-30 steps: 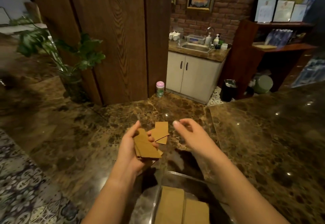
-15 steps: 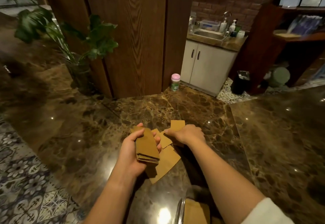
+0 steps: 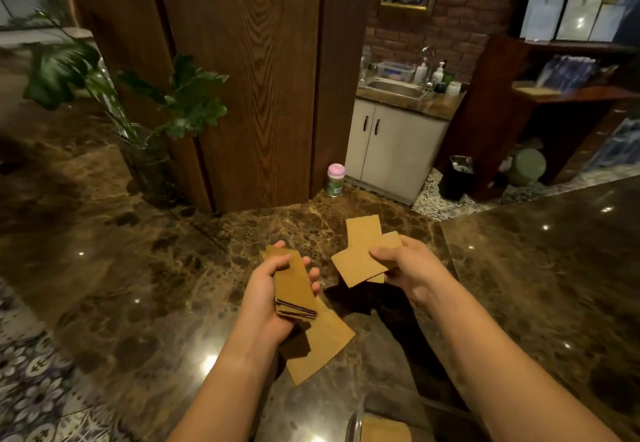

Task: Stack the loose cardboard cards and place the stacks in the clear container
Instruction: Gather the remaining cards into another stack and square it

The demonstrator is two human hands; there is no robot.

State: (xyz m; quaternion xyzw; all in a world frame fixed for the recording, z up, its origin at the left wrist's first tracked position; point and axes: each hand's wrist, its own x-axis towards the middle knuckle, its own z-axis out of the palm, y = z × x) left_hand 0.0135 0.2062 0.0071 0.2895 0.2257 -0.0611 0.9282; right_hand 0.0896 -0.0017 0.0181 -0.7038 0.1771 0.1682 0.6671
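Counts: 2 hands, left hand (image 3: 268, 297) at 6 o'clock, right hand (image 3: 412, 268) toward 4 o'clock of centre. 1 stack of cardboard cards (image 3: 294, 287) in the left; number of cards in it can't be read. 3 loose cards (image 3: 360, 261) fanned in the right, at least as far as edges show. 1 large cardboard piece (image 3: 323, 344) flat on the marble counter (image 3: 138, 285) under the stack. 1 clear container (image 3: 356, 424) at 6 o'clock, 1 card stack (image 3: 384, 429) visible inside. 1 pink-lidded bottle (image 3: 335, 180) at 12 o'clock. 1 potted plant (image 3: 145, 119) at 10 o'clock.
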